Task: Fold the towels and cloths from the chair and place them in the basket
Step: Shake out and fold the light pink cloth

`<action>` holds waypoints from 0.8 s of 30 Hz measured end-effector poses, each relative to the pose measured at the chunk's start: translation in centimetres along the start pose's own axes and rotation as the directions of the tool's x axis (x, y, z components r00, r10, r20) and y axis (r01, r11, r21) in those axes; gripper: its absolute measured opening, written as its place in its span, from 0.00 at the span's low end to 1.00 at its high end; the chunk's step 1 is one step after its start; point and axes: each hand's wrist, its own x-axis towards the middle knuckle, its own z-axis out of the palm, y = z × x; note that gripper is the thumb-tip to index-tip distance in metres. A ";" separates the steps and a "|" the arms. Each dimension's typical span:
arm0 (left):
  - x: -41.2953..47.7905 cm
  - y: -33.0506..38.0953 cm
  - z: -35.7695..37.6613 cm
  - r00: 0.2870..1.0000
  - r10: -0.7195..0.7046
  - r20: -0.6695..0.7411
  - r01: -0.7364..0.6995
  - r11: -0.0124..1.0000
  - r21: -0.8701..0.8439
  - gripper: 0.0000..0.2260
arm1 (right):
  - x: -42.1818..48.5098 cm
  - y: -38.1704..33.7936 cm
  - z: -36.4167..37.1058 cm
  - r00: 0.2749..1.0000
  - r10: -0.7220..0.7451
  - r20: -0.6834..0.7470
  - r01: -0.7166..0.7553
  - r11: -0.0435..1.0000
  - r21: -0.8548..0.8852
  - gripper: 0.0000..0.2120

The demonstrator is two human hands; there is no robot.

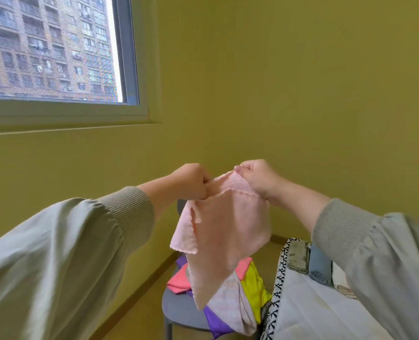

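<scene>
Pink cloth held up in both hands above a chair of unfolded cloths, basket alongside.

Item: pink cloth (228, 231), in the air, hanging loose with one corner pointing down over the chair (181, 307). Left hand (191, 181) and right hand (257, 179) are close together at its upper edge, each with fingers pinched on the fabric. Both arms are in grey-green sleeves (68, 253). On the grey chair seat is a heap of coral cloth (179, 280), yellow cloth (255, 288), purple cloth (215, 320) and pale lilac cloth (228, 305). Just right of the chair is the basket (280, 273), with a black-and-white patterned rim. It holds folded grey-green (298, 257), blue-grey (321, 266) and cream (341, 280) pieces side by side. Surroundings: yellow-green wall (301, 94), window (49, 45) upper left.
</scene>
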 end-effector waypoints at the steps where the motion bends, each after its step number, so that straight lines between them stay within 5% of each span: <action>1: 0.1 -0.3 0.3 1.000 -0.016 -0.014 0.018 0.997 0.076 0.11 | -0.1 -0.2 0.1 1.000 -0.008 0.018 0.009 1.000 -0.018 0.21; 4: -0.1 -1.6 0.7 0.992 -0.095 -0.080 0.112 0.965 0.238 0.07 | -0.5 -0.7 -0.4 0.989 0.023 0.145 0.001 0.986 -0.169 0.21; 7: 0.1 -3.6 1.2 0.976 -0.167 -0.137 0.182 0.979 0.098 0.09 | -1.0 -0.3 -0.8 0.962 0.102 0.254 -0.010 0.940 -0.341 0.13; 13: 0.4 -4.9 1.7 0.925 -0.206 -0.320 0.061 0.910 -0.410 0.09 | -0.6 1.6 0.0 0.957 -0.272 -0.098 0.158 0.778 -0.608 0.05; 15: -0.2 -4.6 1.5 0.946 -0.150 -0.288 -0.002 0.885 -0.465 0.04 | -0.2 1.6 0.0 0.989 -0.145 -0.035 0.086 0.742 -0.664 0.06; 18: -0.8 -4.4 1.6 0.994 -0.002 -0.109 -0.021 0.977 -0.214 0.10 | -0.1 1.9 -0.1 0.987 -0.152 -0.047 0.069 0.673 -0.737 0.06; 20: -0.8 -4.4 1.9 0.996 -0.021 -0.082 0.010 0.992 -0.128 0.14 | 0.2 2.3 -0.2 0.992 -0.125 -0.021 0.057 0.590 -0.805 0.06; 24: -0.4 -4.3 1.8 0.968 -0.156 -0.199 0.123 0.978 -0.169 0.10 | 0.6 3.1 -0.3 0.986 0.163 -0.022 -0.097 0.471 -0.877 0.06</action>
